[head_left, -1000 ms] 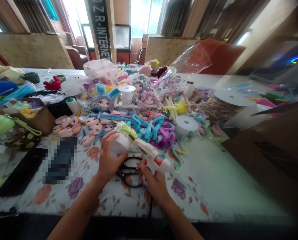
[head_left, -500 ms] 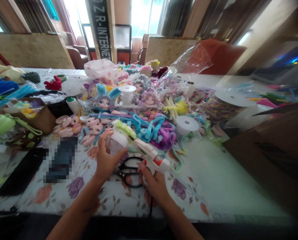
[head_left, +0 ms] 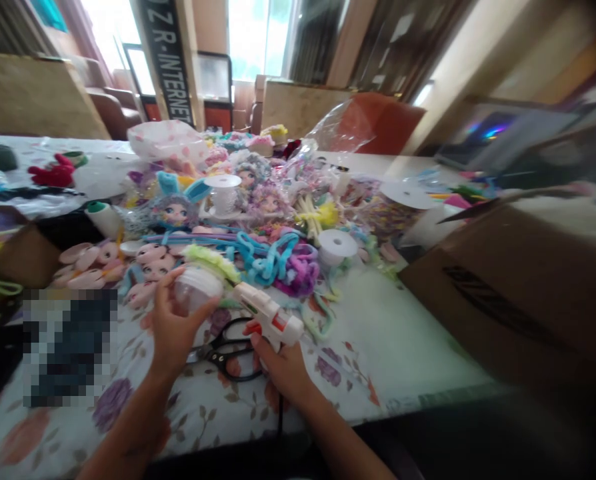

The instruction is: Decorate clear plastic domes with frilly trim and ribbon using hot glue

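Observation:
My left hand (head_left: pixel 172 333) is closed around a clear, rounded plastic container (head_left: pixel 194 291), tilted a little, its fingers on the far left side and the thumb on the right. A fuzzy light-green strip (head_left: pixel 211 259) lies along the container's top. My right hand (head_left: pixel 285 370) grips a white glue gun (head_left: pixel 263 308) with a red trigger. The gun's nozzle points left, close to the strip's right end; whether they touch I cannot tell. Black-handled scissors (head_left: pixel 223 363) lie on the flowered tablecloth (head_left: pixel 193 423) under the gun, partly hidden by my right hand.
Blue and purple fuzzy stems (head_left: pixel 273 257) and a white spool (head_left: pixel 337 247) lie just beyond my hands. Doll face pieces (head_left: pixel 153 263) sit at left, near a pixelated dark object (head_left: pixel 73 350). A cardboard box (head_left: pixel 508 287) stands at right. Dolls (head_left: pixel 175 207) and plastic bags are heaped behind.
My view has turned to the right, so the table and both hands appear further left. Both hands keep their holds, with the glue gun's nozzle still near the green strip.

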Motion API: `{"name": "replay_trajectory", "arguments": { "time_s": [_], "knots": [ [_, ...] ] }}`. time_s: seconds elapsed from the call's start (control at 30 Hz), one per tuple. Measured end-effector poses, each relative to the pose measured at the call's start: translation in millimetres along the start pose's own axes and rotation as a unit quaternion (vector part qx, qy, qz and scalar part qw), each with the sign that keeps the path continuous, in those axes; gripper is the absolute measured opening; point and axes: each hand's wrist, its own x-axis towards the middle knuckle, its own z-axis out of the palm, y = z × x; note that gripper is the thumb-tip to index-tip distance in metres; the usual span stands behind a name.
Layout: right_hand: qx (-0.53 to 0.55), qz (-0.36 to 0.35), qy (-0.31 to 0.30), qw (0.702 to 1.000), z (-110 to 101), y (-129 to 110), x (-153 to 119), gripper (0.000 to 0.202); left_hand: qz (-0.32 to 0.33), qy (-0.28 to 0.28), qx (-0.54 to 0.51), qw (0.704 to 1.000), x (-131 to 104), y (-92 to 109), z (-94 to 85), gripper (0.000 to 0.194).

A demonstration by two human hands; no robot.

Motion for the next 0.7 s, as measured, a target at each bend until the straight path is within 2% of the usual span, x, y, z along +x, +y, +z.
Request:
{"name": "replay_trajectory", "arguments": {
  "time_s": [0.1,0.17,0.27,0.33,0.4,0.47,0.5,0.57,0.63,0.7],
  "knots": [
    [0.035,0.01,0.007,0.999,-17.5,-1.7,-13.8,0.035,-0.04,0.055,-0.022,0.997,3.9,0.3,-1.4,0.08],
    [0.034,0.009,0.055,0.998,-41.4,-4.6,-26.8,0.038,-0.054,0.082,-0.034,0.995,6.4,0.8,-1.9,0.085],
    [-0.008,-0.011,0.176,0.984,-95.9,-13.0,-44.6,0.042,-0.084,0.091,-0.017,0.992,7.7,4.8,-2.3,0.087],
    [-0.071,-0.036,0.263,0.961,-139.9,-19.5,-51.1,0.046,-0.09,0.096,-0.01,0.991,7.3,8.7,-2.0,0.087],
    [-0.198,-0.044,0.345,0.916,-182.7,-24.4,-53.1,0.047,-0.084,0.097,-0.01,0.992,6.5,11.6,-1.1,0.087],
    [-0.41,-0.021,0.396,0.821,-217.0,-26.2,-52.2,0.043,-0.076,0.097,-0.004,0.992,6.2,12.2,-0.2,0.085],
    [-0.452,-0.014,0.403,0.796,-229.4,-25.7,-51.3,0.037,-0.073,0.096,-0.003,0.993,6.4,11.4,0.1,0.085],
    [-0.568,0.016,0.383,0.728,-243.8,-22.0,-48.8,0.029,-0.07,0.095,-0.002,0.993,7.4,7.9,-0.2,0.085],
    [-0.654,0.047,0.341,0.673,-246.8,-15.0,-45.6,0.028,-0.072,0.1,0.004,0.992,9.0,3.4,-1.5,0.086],
    [-0.698,0.057,0.317,0.64,-243.9,-6.1,-42.4,0.032,-0.07,0.108,0.015,0.992,10.4,-0.6,-3.0,0.088]
  ]
}}
